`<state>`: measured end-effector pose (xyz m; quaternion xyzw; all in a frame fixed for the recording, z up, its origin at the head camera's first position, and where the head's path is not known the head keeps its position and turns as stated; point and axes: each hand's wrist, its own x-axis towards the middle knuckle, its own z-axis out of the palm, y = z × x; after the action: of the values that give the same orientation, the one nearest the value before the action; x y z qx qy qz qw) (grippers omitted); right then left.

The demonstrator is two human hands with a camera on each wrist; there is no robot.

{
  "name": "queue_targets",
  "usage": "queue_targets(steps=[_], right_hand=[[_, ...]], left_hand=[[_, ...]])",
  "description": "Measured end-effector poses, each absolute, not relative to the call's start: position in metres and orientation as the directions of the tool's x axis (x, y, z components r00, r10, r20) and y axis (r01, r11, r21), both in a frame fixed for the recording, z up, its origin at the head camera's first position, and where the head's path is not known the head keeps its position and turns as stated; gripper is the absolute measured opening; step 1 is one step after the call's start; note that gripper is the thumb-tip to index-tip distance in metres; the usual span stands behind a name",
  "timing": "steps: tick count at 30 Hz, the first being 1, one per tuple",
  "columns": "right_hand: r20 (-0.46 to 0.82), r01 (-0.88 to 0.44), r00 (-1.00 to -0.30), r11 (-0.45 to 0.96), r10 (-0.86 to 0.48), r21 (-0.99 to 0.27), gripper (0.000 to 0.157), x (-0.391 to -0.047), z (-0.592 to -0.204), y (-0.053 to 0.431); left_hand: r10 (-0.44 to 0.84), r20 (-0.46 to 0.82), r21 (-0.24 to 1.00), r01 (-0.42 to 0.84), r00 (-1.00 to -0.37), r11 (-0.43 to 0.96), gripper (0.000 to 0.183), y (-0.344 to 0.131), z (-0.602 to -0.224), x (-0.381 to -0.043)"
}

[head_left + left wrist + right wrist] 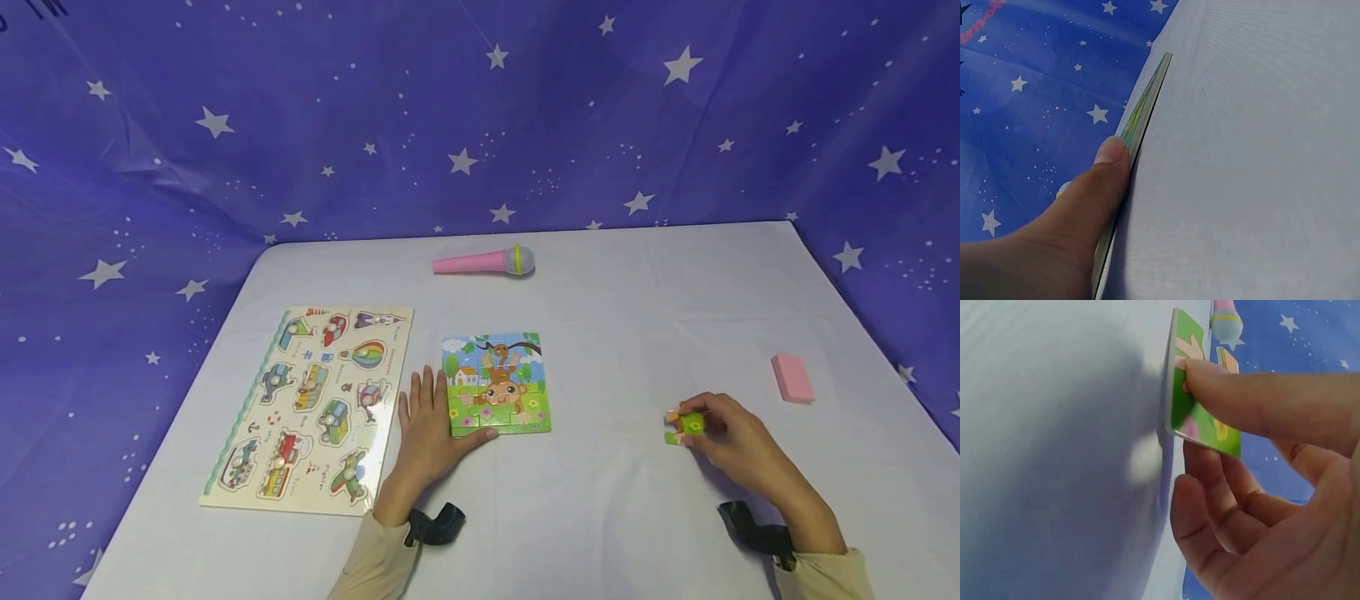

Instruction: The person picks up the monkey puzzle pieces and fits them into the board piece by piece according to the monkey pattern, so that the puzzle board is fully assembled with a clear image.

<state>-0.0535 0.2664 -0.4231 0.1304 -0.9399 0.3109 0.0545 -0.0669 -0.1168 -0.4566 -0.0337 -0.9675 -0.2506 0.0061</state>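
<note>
My left hand (427, 433) lies flat with fingers spread along the left side of a square monkey jigsaw puzzle (487, 379). Its thumb (1100, 184) stretches along the puzzle's near edge, touching it. Well to the right, my right hand (738, 442) pinches a small puzzle piece (692, 423) between thumb and fingers. That piece, green with part of a peach-coloured figure, is held on edge close over the white table in the right wrist view, the thumb (1229, 390) covering part of its picture.
A vehicle peg board (307, 408) lies left of my left hand. Behind the jigsaw is a pink toy microphone (483, 262). A pink block (792, 378) sits on the white table (600, 517) at the right. Starry blue cloth (420, 108) hangs behind the table.
</note>
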Motion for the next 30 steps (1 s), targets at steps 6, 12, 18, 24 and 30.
queue_targets(steps=[6,12,18,24,30], right_hand=[[0.207,-0.343,-0.939,0.733,-0.274,-0.587,0.038,-0.052,-0.423,0.264],[0.191,-0.35,-0.936,0.724,-0.295,-0.595,0.036,-0.051,-0.421,0.263],[0.192,-0.365,-0.929,0.693,-0.316,-0.622,0.034,-0.052,-0.419,0.26],[0.191,-0.404,-0.907,0.648,-0.376,-0.646,0.033,-0.058,-0.418,0.246],[0.135,-0.436,-0.87,0.612,-0.474,-0.66,0.033,-0.068,-0.417,0.216]], left_hand=[[0.062,0.032,0.485,0.07,-0.998,0.872,0.115,-0.117,-0.457,-0.067],[0.058,0.031,0.485,0.066,-0.998,0.872,0.114,-0.117,-0.457,-0.066],[0.055,0.041,0.473,0.068,-0.998,0.879,0.113,-0.116,-0.457,-0.067],[0.056,0.026,0.476,0.062,-0.998,0.878,0.114,-0.116,-0.456,-0.066],[0.06,0.024,0.477,0.064,-0.998,0.877,0.114,-0.116,-0.455,-0.066]])
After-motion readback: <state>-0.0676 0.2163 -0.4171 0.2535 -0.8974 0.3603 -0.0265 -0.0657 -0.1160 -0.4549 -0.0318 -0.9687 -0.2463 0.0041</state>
